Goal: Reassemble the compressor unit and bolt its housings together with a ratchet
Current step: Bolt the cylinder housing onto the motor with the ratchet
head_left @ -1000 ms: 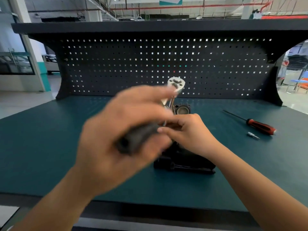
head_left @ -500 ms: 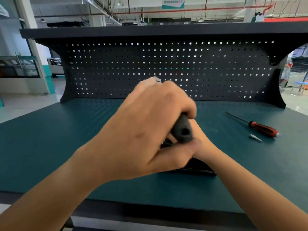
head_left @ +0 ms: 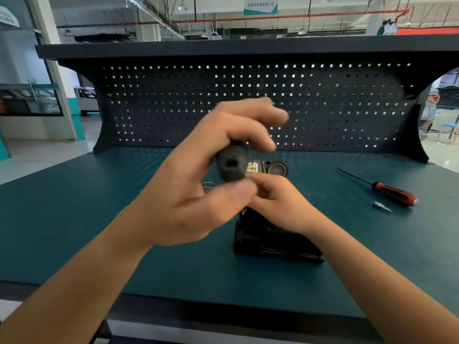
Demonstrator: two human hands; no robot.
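here, the left hand (head_left: 198,184) is closed around the black ratchet handle (head_left: 232,163), whose butt end faces the camera, and the right hand (head_left: 278,204) rests just beside it, fingers curled on top of the black compressor unit (head_left: 270,242); what they pinch cannot be told. beyond the hands lies a round housing part (head_left: 277,168); well right of the right hand lie a red-handled screwdriver (head_left: 387,191) and a small bit (head_left: 382,207) on the green bench top (head_left: 74,207).

— Where's the ratchet (head_left: 232,165)?
— Up off the bench, black handle end-on to us, head hidden.
— And the compressor unit (head_left: 270,240)?
— Black housing flat on the green mat, its round part (head_left: 277,168) just behind.
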